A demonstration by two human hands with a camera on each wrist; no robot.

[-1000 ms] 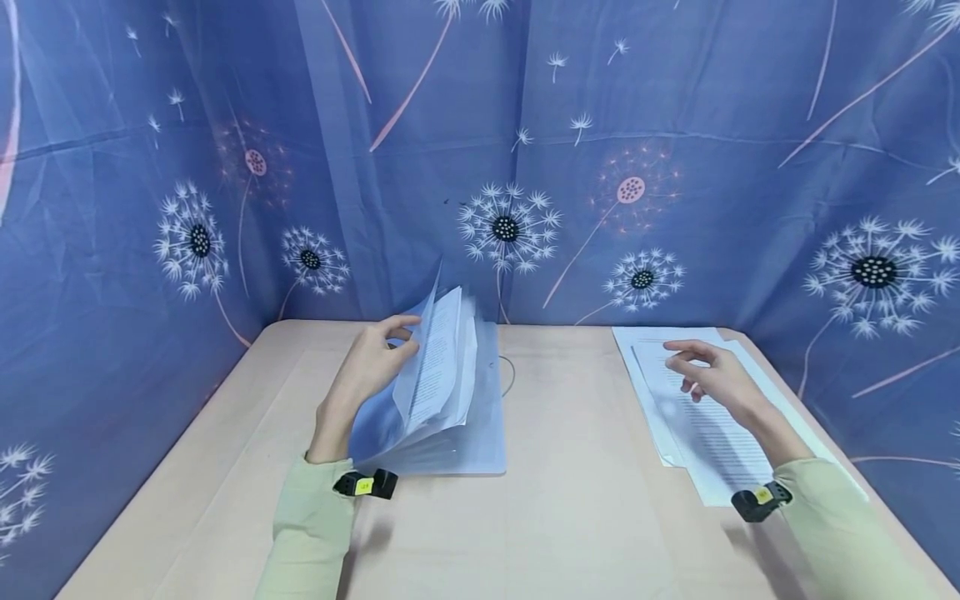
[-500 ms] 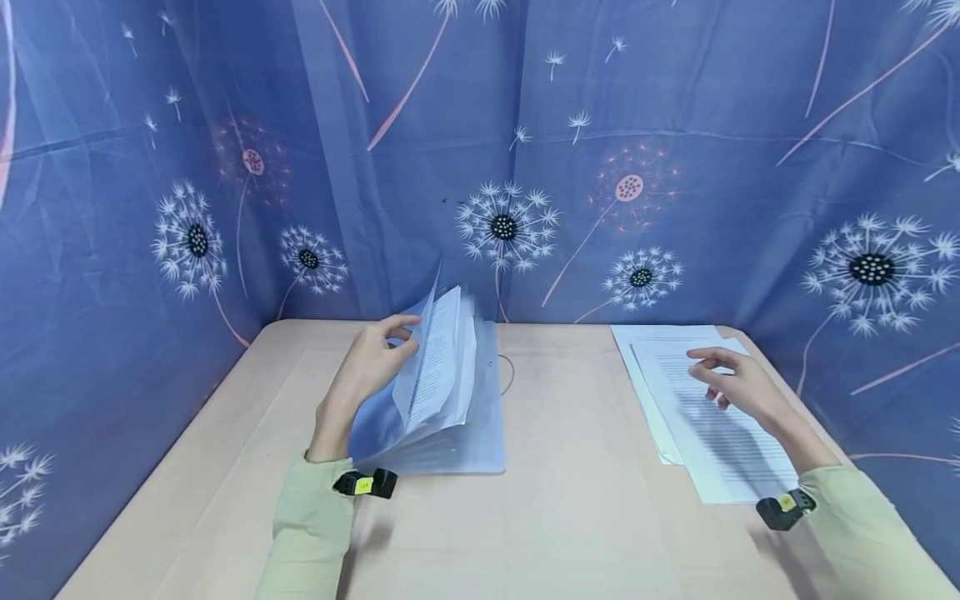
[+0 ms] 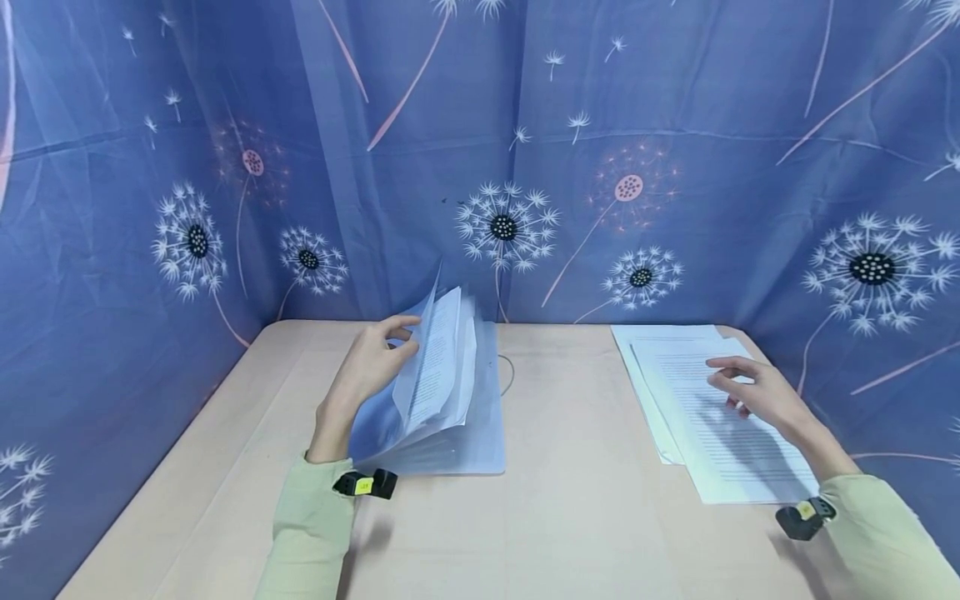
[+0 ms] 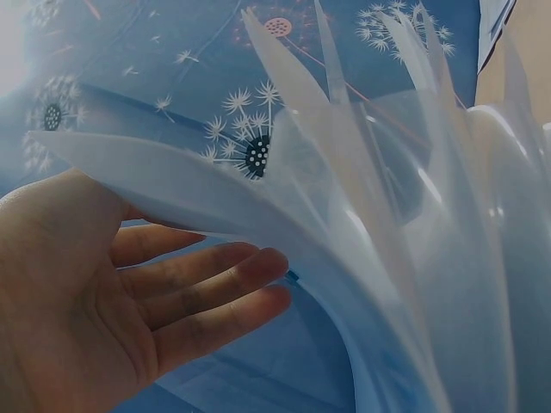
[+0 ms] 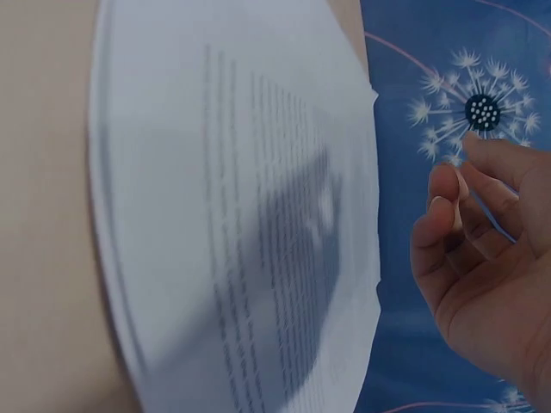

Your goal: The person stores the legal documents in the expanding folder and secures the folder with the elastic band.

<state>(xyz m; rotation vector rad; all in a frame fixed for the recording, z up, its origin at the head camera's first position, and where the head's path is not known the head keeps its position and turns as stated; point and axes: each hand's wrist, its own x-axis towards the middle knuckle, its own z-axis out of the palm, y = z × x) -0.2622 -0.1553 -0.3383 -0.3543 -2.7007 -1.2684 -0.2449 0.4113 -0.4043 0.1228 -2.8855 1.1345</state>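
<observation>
On the left of the table lies a blue display book (image 3: 478, 446) with clear sleeves, its leaves fanned upright. A printed sheet (image 3: 435, 358) shows inside one raised sleeve. My left hand (image 3: 375, 354) holds the raised leaf at its edge, thumb and fingers bent. In the left wrist view, a translucent leaf (image 4: 172, 172) hides the thumb of my left hand (image 4: 103, 301). On the right, my right hand (image 3: 761, 392) hovers above loose printed papers (image 3: 690, 400), casting a shadow on them. Its fingers are loosely curled around nothing in the right wrist view, where the hand (image 5: 491, 284) appears beside the papers (image 5: 172, 172).
A beige table (image 3: 570, 467) spans the view, backed and flanked by a blue dandelion-print curtain (image 3: 405, 167). Beside the display book's right edge is a thin cord loop (image 3: 512, 375). Black wrist cameras (image 3: 365, 484) sit at both cuffs.
My right hand has drifted right and slightly toward me over the papers. The left hand and display book look the same.
</observation>
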